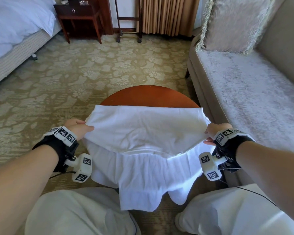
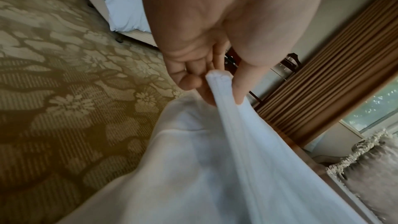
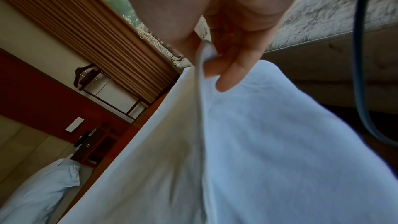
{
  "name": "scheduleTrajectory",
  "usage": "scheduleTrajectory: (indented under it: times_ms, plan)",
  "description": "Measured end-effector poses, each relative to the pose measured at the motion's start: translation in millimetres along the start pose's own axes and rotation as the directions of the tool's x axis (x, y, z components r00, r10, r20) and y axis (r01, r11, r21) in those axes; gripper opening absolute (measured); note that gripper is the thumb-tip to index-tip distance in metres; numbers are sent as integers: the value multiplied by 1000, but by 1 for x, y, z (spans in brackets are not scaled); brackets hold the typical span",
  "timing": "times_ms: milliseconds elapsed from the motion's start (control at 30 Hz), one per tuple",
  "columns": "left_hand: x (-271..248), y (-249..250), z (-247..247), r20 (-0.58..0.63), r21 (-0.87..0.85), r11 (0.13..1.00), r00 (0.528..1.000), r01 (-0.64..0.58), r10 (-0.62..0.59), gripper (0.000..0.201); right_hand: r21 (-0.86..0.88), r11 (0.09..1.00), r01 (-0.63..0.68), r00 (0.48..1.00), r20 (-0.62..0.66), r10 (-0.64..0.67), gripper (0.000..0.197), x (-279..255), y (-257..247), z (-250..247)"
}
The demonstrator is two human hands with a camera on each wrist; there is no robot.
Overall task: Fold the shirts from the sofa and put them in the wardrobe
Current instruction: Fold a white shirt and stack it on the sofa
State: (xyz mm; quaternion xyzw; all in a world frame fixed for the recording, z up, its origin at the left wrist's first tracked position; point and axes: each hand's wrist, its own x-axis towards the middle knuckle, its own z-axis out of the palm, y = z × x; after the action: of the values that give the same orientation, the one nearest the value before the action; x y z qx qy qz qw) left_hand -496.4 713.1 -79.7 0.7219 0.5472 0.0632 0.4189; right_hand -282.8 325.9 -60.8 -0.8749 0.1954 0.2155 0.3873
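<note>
A white shirt (image 1: 143,133) lies folded over on the round wooden table (image 1: 148,96), its lower part hanging off the near edge between my knees. My left hand (image 1: 78,128) pinches the shirt's left edge, thumb on top. My right hand (image 1: 214,131) pinches the right edge. In the left wrist view the fingers (image 2: 239,91) clamp a bunched seam of the shirt (image 2: 215,168). In the right wrist view the thumb and fingers (image 3: 228,76) pinch a fold of the shirt (image 3: 258,142). The cloth is stretched taut between both hands, lifted a little above the table.
A grey sofa (image 1: 255,99) with a fringed cushion (image 1: 234,22) runs along the right, close to the table. A bed (image 1: 15,31) stands at the far left, a dark nightstand (image 1: 78,16) and a valet stand (image 1: 128,22) at the back. Patterned carpet (image 1: 92,65) lies between.
</note>
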Motion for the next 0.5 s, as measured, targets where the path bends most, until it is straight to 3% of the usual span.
scheduleTrajectory:
  times_ms: [33, 100, 167, 233, 300, 400, 500]
  plan:
    - [1, -3, 1, 25, 41, 999, 999, 27, -28, 37, 24, 1000, -3, 1000, 20, 2, 23, 0, 3, -2]
    - [1, -9, 3, 93, 144, 986, 990, 89, -103, 47, -104, 993, 52, 997, 67, -45, 33, -3, 11, -3]
    - [-5, -11, 6, 108, 206, 970, 983, 127, -151, 49, -283, 957, 56, 998, -18, -64, 40, -2, 18, 2]
    - [-12, -8, 8, 50, 305, 949, 994, 76, -95, 58, -415, 910, 9, 976, -194, -98, 64, -7, 17, 14]
    - [-22, -7, 12, -18, 440, 896, 998, -51, 66, 75, -540, 840, 47, 942, -255, -217, 70, -14, 13, 24]
    - [-33, -3, 29, 34, 480, 831, 952, -282, 304, 75, -666, 688, 289, 888, -81, -452, 85, -21, 11, 37]
    - [-37, 6, 48, 182, 515, 751, 909, -414, 376, 80, -725, 547, 418, 880, 174, -442, 95, -16, 19, 59]
